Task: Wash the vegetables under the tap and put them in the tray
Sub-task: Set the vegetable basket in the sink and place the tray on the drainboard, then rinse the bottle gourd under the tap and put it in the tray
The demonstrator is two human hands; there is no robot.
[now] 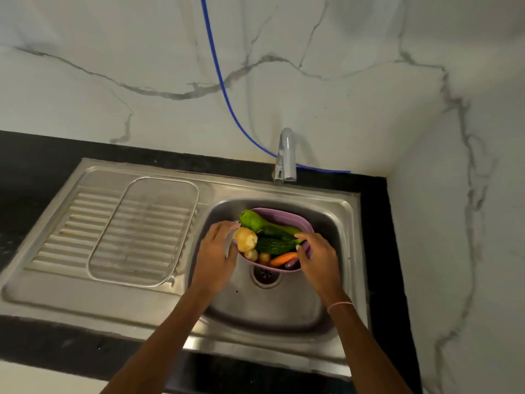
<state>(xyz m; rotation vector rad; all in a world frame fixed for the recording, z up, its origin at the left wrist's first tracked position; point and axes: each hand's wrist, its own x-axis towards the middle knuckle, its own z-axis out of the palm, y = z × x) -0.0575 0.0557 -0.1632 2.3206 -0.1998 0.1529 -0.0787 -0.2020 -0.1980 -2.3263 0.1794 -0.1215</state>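
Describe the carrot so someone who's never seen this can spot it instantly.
Find the steel sink basin right of the drainboard; a purple bowl of vegetables is in it. The carrot lies at the bowl's near rim, just left of the right hand. It is the only orange piece, beside a dark green bumpy gourd and small yellowish vegetables.

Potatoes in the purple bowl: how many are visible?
3. One big potato at the left rim of the bowl, by the left hand; two small potatoes just in front of it, beside the carrot. More may lie hidden underneath.
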